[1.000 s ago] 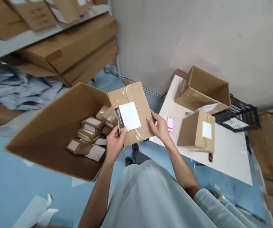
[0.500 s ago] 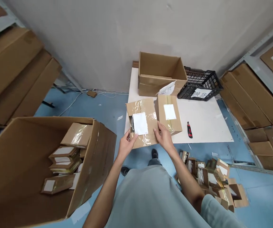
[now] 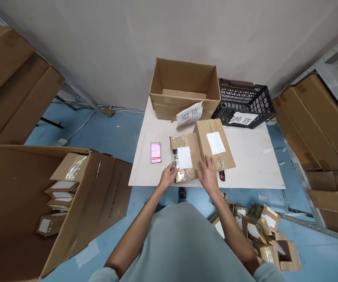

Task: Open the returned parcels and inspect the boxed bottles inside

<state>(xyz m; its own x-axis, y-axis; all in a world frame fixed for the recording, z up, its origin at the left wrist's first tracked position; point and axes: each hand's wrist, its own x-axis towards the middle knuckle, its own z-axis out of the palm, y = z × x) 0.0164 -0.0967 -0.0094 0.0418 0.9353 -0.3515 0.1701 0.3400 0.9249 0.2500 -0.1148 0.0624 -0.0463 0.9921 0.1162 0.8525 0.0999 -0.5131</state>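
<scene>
A small taped cardboard parcel [image 3: 186, 156] with a white label lies on the low white table [image 3: 245, 172], near its front edge. My left hand [image 3: 168, 175] grips the parcel's lower left corner, fingers closed on it. My right hand [image 3: 208, 172] rests against the parcel's right side with fingers spread. A larger labelled cardboard box [image 3: 214, 143] sits just to the right, touching the parcel. A red utility knife [image 3: 222, 176] pokes out beside my right hand.
A pink phone [image 3: 155, 152] lies left of the parcel. An open cardboard box [image 3: 183, 88] with a paper sign and a black plastic crate [image 3: 244, 102] stand at the table's back. A big carton [image 3: 39, 203] of small parcels sits on the left floor; opened small boxes [image 3: 263, 231] litter the right floor.
I turned from the big carton to the table, carrying the parcel in both hands and setting it down beside the larger box. My right hand has loosened its hold.
</scene>
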